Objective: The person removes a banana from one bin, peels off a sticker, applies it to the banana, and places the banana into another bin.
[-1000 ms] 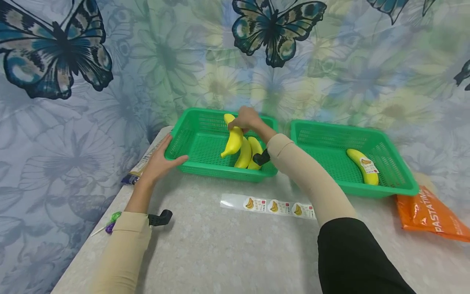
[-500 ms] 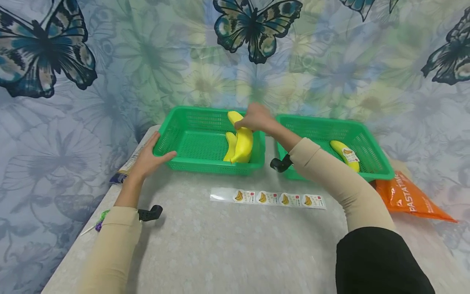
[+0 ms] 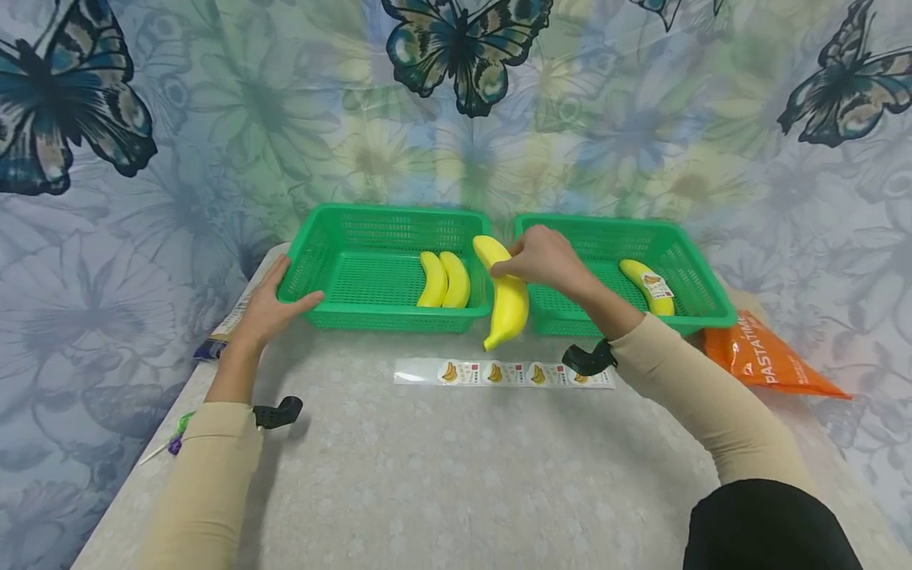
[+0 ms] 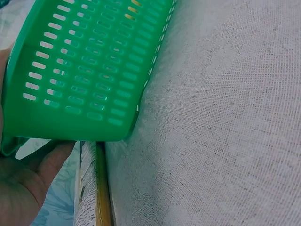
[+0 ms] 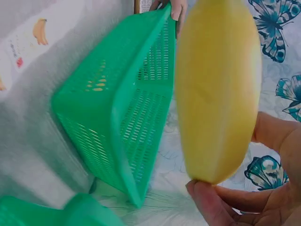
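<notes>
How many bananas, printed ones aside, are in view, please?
4: two bananas in the left basket, one banana in the right hand, a stickered banana in the right basket; the right arm may hide more.

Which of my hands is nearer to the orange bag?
Right. Your right hand is left of the orange bag, pinching a banana near the left end of the right basket. Your left hand is much farther left, at the left basket's outer end.

Right wrist view crops the banana — its tip, apparently.
</notes>
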A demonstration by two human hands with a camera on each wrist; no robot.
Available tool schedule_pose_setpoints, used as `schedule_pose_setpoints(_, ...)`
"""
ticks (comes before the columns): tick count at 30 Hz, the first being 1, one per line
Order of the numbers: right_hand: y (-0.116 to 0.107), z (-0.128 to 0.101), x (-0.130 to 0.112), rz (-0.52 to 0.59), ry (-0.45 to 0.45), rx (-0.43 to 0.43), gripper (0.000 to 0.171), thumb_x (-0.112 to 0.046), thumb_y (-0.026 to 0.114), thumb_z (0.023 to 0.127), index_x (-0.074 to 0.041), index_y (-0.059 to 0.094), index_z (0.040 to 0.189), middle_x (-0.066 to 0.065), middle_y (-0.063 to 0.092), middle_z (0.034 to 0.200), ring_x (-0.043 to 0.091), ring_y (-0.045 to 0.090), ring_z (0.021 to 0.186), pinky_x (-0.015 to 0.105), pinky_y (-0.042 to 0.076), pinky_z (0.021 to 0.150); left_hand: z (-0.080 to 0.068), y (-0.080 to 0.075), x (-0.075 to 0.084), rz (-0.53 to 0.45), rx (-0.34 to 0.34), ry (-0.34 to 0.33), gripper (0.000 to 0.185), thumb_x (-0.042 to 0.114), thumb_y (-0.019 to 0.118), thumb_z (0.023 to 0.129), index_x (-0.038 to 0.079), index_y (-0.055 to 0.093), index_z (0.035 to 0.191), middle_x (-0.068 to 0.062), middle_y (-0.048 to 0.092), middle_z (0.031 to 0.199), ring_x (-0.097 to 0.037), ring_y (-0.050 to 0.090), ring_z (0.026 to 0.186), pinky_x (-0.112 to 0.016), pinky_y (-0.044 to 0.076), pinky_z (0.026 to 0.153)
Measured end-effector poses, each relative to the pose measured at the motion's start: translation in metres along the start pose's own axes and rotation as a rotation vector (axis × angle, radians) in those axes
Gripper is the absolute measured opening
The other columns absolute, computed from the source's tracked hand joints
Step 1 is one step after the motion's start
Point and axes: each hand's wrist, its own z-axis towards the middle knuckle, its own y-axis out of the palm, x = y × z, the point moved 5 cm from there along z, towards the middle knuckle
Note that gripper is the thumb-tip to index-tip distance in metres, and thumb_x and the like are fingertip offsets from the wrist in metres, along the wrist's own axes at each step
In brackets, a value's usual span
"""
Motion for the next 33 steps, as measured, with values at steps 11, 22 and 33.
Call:
schedule_pose_setpoints(11, 0.046, -0.055, 0.042, 0.091, 0.062, -0.012, 0.055, -0.041, 0.075, 0.078, -0.004, 0.069, 0.118, 0.009, 0.074, 0.097, 0.016, 0.063, 0.072, 0.024, 0.046, 0.058, -0.004, -0.004, 0.000, -0.010, 0.003, -0.001, 0.104, 0.055, 0.063, 0.088, 0.021, -0.008, 0.157, 0.003, -0.014, 0.164, -0.043, -0.005, 0.150, -0.074, 0.015, 0.110)
schedule_pose_setpoints(22, 0.106, -0.093, 0.078, 0.096, 0.080, 0.053, 0.044, -0.035, 0.081, 0.072, -0.004, 0.075, 0.103, 0.004, 0.072, 0.085, 0.013, 0.057, 0.067, 0.023, 0.042, 0.057, -0.003, 0.002, 0.000, -0.031, -0.001, -0.002, 0.106, 0.058, 0.063, 0.087, 0.024, -0.009, 0.156, 0.004, -0.015, 0.164, -0.040, -0.009, 0.151, -0.074, 0.013, 0.111)
schedule_pose_setpoints(33, 0.144, -0.115, 0.103, 0.152, 0.149, 0.043, 0.037, -0.033, 0.084, 0.067, -0.007, 0.076, 0.093, -0.003, 0.067, 0.071, 0.011, 0.054, 0.061, 0.024, 0.042, 0.053, -0.001, 0.003, 0.002, -0.038, -0.003, 0.004, 0.105, 0.058, 0.062, 0.087, 0.024, -0.009, 0.157, 0.004, -0.016, 0.164, -0.041, -0.009, 0.150, -0.075, 0.013, 0.110)
